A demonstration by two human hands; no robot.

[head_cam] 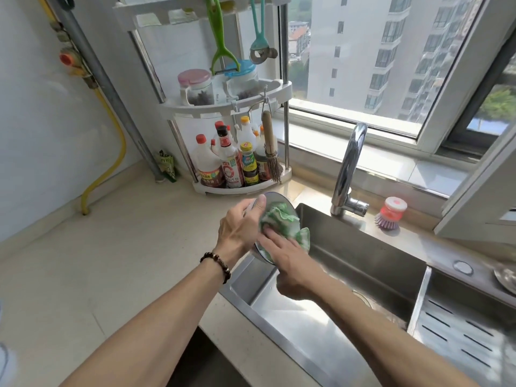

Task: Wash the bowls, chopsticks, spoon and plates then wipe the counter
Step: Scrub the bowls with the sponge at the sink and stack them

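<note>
My left hand [241, 227] grips the rim of a round plate [275, 197], holding it tilted on edge over the left end of the steel sink [371, 255]. The thumb lies over the plate's upper rim. A green and white cloth [282, 219] covers most of the plate's face. My right hand [290, 263] presses this cloth against the plate with its fingers curled into the fabric. Most of the plate is hidden behind the cloth and both hands.
A chrome tap [349, 169] rises behind the sink, with a red and purple dish brush [391, 213] beside it. A corner rack [240, 188] of sauce bottles stands on the beige counter [111, 261]. A slotted drain tray [460, 331] fills the sink's right part.
</note>
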